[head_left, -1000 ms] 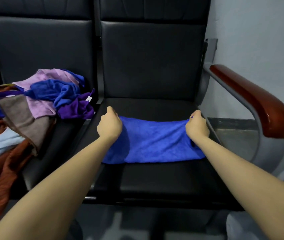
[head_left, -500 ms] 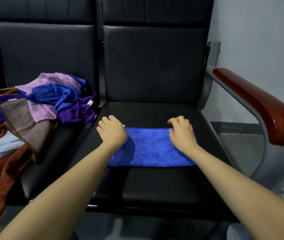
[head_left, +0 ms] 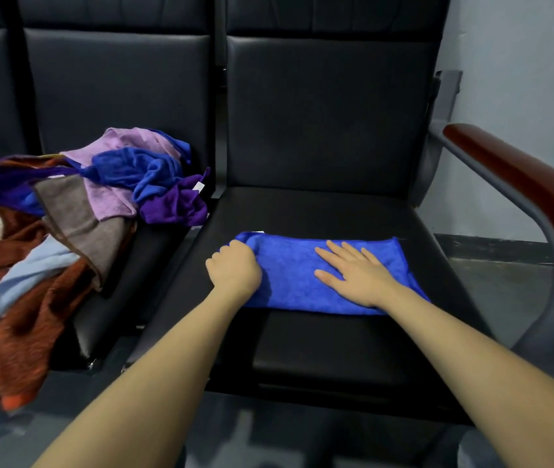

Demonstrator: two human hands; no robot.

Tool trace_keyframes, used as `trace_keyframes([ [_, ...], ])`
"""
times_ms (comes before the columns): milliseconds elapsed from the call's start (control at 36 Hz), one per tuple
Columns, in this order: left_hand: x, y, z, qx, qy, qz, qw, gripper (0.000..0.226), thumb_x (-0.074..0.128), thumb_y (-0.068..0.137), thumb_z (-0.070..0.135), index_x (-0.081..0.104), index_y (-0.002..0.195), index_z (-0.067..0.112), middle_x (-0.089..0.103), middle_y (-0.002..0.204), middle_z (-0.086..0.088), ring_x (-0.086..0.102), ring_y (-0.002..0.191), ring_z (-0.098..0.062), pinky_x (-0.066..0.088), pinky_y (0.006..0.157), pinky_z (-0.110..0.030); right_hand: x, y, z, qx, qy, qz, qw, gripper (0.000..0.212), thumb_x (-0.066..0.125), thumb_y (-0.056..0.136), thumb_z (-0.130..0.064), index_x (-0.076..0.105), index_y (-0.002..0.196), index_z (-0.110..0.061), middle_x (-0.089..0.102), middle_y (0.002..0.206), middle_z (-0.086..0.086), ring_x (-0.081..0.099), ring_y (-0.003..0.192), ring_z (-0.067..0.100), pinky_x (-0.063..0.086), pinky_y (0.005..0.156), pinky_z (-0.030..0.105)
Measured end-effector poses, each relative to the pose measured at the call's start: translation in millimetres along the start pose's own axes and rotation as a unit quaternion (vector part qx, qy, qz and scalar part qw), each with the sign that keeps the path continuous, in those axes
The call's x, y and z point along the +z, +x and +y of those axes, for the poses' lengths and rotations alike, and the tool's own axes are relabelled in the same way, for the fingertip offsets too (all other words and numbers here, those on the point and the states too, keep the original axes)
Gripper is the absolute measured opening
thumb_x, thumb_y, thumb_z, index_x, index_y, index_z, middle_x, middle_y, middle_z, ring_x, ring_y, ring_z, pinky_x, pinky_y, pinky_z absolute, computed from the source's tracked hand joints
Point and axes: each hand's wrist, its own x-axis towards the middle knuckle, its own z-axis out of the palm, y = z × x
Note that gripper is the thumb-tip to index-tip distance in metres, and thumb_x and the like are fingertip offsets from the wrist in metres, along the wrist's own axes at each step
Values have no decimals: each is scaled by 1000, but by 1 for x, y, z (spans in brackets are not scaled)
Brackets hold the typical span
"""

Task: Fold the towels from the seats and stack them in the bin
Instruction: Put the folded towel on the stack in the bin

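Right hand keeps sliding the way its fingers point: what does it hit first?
The right hand stays on the blue towel to its far edge, then bare seat, probably the backrest last.

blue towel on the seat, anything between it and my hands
No. The left hand grips the left end of the blue towel and the right hand lies flat on top of it.
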Motion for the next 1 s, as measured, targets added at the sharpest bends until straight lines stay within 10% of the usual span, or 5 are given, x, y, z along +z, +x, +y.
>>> trace_keyframes([
  [250, -27, -5, 4, 122, 8, 112, 986, 24, 37, 101, 19, 41, 121, 7, 60, 114, -9, 60, 100, -30, 32, 67, -32, 3, 16, -31, 5, 6, 3, 1000, 61, 22, 96, -62, 12, 151, -39, 2, 160, -9, 1, 148, 15, 1, 119, 40],
  [528, -48, -13, 23, 96, -342, 45, 934, 13, 51, 95, 28, 52, 96, 15, 55, 85, 5, 49, 74, -10, 36, 55, -23, -9, 13, -37, 3, 161, 207, 965, 30, 46, 98, -33, 57, 121, -19, 53, 125, 0, 46, 115, 22, 29, 98, 34],
  [694, -37, -23, 63, 144, -349, 37, 925, 10, 51, 94, 26, 51, 91, 17, 52, 78, 9, 51, 72, -12, 38, 59, -27, -20, -14, 3, 141, -5, 231, 963, 30, 51, 94, -38, 52, 113, -15, 50, 116, 6, 45, 109, 26, 33, 92, 36],
  [1000, -14, -45, 117, 189, -395, -130, 890, 27, 44, 99, 29, 59, 114, 12, 67, 96, -4, 64, 91, -17, 50, 80, -29, -25, -34, 45, 219, 137, 152, 954, 47, 29, 101, -45, 65, 104, -15, 56, 119, 11, 43, 117, 32, 28, 98, 39],
])
